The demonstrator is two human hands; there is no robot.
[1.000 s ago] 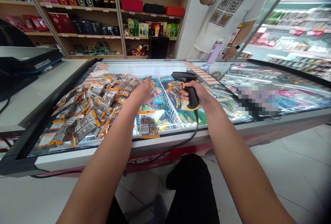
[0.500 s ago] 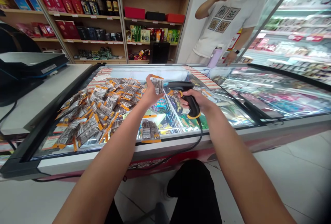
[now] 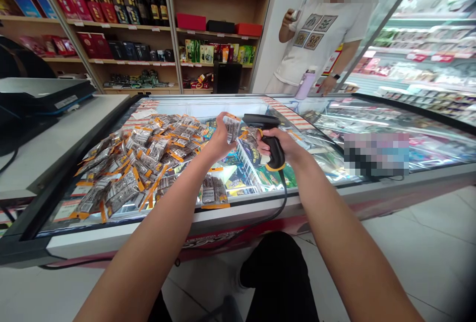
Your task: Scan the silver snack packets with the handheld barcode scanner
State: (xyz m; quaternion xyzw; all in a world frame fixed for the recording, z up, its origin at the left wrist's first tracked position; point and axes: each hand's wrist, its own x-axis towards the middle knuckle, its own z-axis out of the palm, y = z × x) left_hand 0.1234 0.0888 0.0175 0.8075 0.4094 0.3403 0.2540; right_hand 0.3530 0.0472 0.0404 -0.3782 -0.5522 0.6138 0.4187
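My left hand is closed on a small snack packet with orange edges, its printed label turned toward the scanner. My right hand grips a black and yellow barcode scanner, whose head points at the packet from a short way off. From the scanner's handle a black cable runs down over the freezer's front edge. Left of my hands, a heap of similar packets covers the glass top. A few more packets lie flat near the front edge, beside my left forearm.
Under my hands is a glass-topped chest freezer with packaged goods inside. Across it stands a person beside a lilac bottle. A counter with a dark device is at left; shelves stand behind.
The packet in my left hand has come slightly lower and its label is tilted more toward the scanner. The person opposite has lowered the raised hand, which now shows a small object.
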